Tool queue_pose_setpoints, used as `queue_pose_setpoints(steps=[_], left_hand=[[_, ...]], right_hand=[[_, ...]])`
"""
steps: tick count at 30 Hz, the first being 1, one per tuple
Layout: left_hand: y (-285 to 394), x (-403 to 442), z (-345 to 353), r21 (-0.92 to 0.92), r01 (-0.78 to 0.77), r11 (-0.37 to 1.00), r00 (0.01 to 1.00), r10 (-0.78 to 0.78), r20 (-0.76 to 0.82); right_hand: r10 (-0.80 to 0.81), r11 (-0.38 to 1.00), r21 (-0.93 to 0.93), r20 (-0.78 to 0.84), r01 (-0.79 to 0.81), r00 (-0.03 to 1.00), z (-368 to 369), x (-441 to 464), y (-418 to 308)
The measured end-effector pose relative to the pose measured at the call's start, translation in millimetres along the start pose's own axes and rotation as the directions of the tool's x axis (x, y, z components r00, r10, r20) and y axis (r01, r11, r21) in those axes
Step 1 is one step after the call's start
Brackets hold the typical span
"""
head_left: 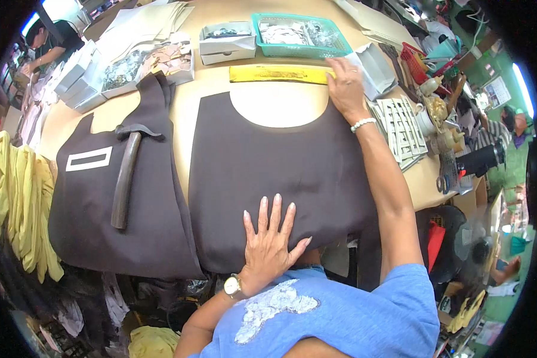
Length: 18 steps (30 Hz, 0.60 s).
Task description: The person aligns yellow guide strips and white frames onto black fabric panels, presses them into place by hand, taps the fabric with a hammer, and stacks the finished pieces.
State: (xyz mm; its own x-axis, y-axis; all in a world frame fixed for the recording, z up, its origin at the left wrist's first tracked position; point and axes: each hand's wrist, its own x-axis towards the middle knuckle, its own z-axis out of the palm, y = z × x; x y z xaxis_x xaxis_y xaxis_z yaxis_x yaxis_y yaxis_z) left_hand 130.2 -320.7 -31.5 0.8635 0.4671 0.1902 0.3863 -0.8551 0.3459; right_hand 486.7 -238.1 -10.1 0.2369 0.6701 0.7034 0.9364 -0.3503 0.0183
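My left hand [268, 244] lies flat, fingers spread, on the lower part of a dark cut piece [274, 167] with a curved neckline. Beyond the neckline, my right hand [345, 83] is at the right end of a yellow ruler [280, 74]; its fingers are bent over that end, and whether they grip it is unclear. To the left lies a stack of similar dark pieces [89, 209]. On it rest a hammer [125, 179] with a dark handle and a small white rectangular frame [89, 159].
White boxes [227, 51] and a turquoise basket [301, 36] of small parts line the table's far side. White slotted templates [401, 128] lie at the right, scissors [443, 184] near the edge. Yellow cloths [18, 197] hang at the left. A person [53, 45] sits at the far left.
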Motion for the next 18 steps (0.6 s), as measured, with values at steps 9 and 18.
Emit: queue_pose_setpoints(steps=[9,18], left_hand=[[-2.6,-2.0,4.4,-0.007,0.019,1.000,0.998,-0.018,0.055],[-2.4,-1.8,4.3,-0.041,0.026,0.999,0.998,-0.024,0.054]], right_hand=[[-0.072,0.938,0.339,0.390,-0.070,0.918,53.6,34.8,-39.2],[-0.170,0.864,0.449,-0.164,0.227,0.972,3.8,89.1,-51.5]])
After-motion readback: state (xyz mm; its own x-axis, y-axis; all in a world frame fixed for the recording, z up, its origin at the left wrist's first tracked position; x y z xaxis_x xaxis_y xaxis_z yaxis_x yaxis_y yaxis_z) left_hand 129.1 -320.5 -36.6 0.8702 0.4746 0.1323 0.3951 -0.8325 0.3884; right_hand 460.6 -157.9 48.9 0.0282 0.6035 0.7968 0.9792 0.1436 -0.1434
